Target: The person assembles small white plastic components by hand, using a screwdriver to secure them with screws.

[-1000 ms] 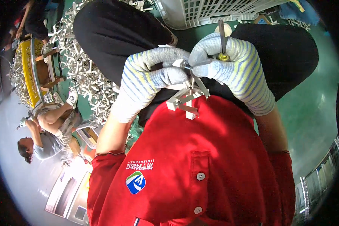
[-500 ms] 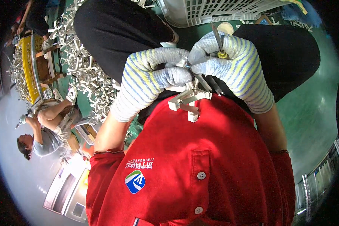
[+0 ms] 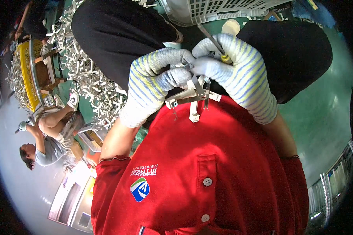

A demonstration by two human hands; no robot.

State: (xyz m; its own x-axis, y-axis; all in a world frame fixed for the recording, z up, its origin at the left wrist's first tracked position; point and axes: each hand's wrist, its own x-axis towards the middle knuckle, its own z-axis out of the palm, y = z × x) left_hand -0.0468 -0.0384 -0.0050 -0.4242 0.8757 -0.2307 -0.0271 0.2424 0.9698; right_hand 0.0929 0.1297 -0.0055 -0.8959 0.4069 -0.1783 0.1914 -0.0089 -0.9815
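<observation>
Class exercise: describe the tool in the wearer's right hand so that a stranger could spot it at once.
From the large red shirt, go up to the right hand, in a striped glove. It grips the tool, whose thin, straight shaft slants up and left. Its yellow base sets it apart from the pale multi-armed part lower in the picture.

Floor: we're looking across smooth, glossy green flooring [image 3: 319,90] on our right!
Furniture: up left, we've got a yellow-edged table [image 3: 26,74] on wooden legs!
Light: brilliant white glare [image 3: 79,174] floods our lower left!
</observation>
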